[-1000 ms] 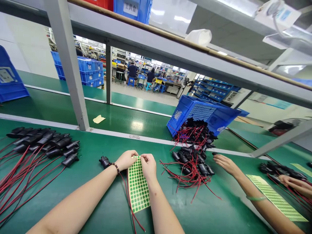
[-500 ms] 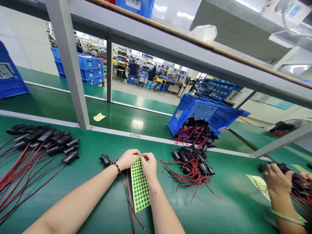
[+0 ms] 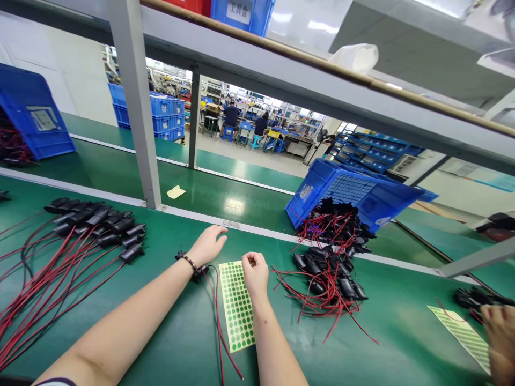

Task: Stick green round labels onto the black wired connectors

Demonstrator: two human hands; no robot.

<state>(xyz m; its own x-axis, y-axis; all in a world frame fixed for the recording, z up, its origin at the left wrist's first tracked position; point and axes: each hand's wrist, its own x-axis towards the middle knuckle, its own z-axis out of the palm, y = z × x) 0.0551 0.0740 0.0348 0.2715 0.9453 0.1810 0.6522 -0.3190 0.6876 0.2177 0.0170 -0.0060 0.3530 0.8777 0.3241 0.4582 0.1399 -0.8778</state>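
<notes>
My left hand point(image 3: 208, 244) hangs over the green bench with fingers stretched out and apart, holding nothing visible. Partly hidden beneath its wrist is a single black cylindrical part point(image 3: 199, 274) with red and black wires running toward me. My right hand point(image 3: 256, 272) is closed in a pinch at the upper right edge of a pale yellow sheet of round green stickers point(image 3: 235, 311); what sits between its fingertips is too small to make out. The sheet lies flat on the bench, its right side covered by my right hand and forearm.
Finished-looking rows aside, many black wired parts point(image 3: 96, 220) lie at left. Another heap point(image 3: 328, 273) lies right of my hand, below a tipped blue crate point(image 3: 308, 187). A co-worker's hand point(image 3: 501, 332) is at far right near another sticker sheet point(image 3: 462, 335). A metal post point(image 3: 139, 107) stands ahead.
My left hand has come away from the sheet's top edge and opened, moving up and left. My right hand stays pinched, slightly right. The view has shifted left.
</notes>
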